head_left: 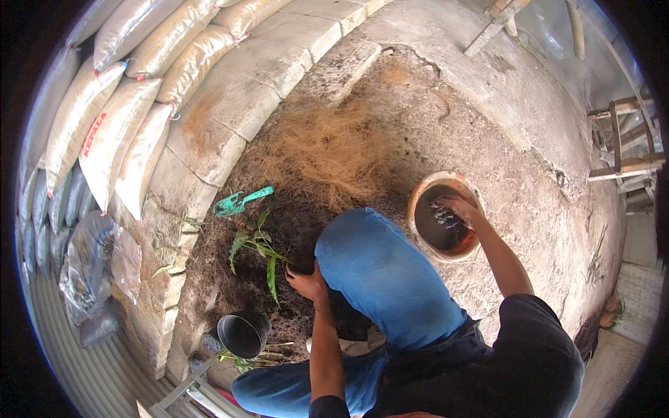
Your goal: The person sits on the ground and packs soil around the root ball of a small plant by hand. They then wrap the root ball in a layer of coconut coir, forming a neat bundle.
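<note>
1. While the bare right hand (460,209) reaches into the round, thick-rimmed reddish clay pot (413,221) at three o'clock from the blue denim knee (376,258), its fingers sit inside the rim; a pale blur covers the fingertips, so I cannot tell whether they are spread or pinching anything.
2. To work that hand well, it seems best to move the fingers slowly and keep the wrist off the rim, since the grey-brown contents look wet and could splash.
3. At eight o'clock from the knee, the bare left hand (305,282) has loosely bent fingers, tips toward the foot of the slender green plant with long, narrow leaves (263,249). Whether they pinch a stem or merely touch the loose dark-brown soil (300,230), I cannot make out.
4. For that hand, a light hold low on the stems would probably serve best; such thin growth may crease if squeezed, and the leaves are better left clear of the palm.
5. The plant lies at nine o'clock over the soil, its leaves fanned out unevenly, with one longer, brighter blade pointing toward six o'clock. No roots can be made out.
6. Just beyond its leaves, toward ten o'clock, lies the turquoise hand trowel (237,202); the heap of tan, stringy fibre (327,150) spreads at eleven.
</note>
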The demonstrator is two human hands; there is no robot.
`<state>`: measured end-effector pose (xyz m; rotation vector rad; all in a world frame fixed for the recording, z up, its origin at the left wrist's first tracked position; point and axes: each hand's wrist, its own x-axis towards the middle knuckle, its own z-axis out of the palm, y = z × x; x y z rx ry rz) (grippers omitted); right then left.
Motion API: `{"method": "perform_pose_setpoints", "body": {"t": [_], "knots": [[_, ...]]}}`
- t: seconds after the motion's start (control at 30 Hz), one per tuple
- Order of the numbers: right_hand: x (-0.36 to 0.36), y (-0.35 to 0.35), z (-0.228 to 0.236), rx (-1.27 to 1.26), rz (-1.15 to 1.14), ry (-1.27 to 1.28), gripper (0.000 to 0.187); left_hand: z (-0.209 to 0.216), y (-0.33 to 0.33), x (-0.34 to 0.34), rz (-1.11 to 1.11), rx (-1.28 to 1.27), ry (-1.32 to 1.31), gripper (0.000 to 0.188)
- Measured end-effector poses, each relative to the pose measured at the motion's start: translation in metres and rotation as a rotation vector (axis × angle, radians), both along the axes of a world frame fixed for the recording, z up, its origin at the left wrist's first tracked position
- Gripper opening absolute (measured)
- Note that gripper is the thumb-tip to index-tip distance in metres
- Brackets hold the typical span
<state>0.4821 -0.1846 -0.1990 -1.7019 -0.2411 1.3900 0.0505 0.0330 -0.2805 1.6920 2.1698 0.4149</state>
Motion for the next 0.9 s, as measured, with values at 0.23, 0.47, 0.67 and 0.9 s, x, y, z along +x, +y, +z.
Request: {"method": "perform_pose_setpoints", "body": {"t": [0.23, 0.47, 0.67, 0.9], "knots": [[0.008, -0.008, -0.065, -0.01, 0.228, -0.587, 0.047, 0.004, 0.003, -0.005, -0.02, -0.079, 0.069, 0.09], [0.006, 0.082, 0.08, -0.324, 0.655, -0.804, 0.058, 0.028, -0.011, 0.003, 0.0, -0.034, 0.004, 0.093], [0.033, 0.153, 0.083, -0.1, 0.542, -0.647, 0.064, 0.023, -0.015, -0.004, 0.081, -0.049, -0.064, 0.099], [0.028, 0.228, 0.045, -0.463, 0.502, -1.0, 0.068, 0.035, -0.036, -0.003, 0.015, 0.008, -0.086, 0.105]]}}
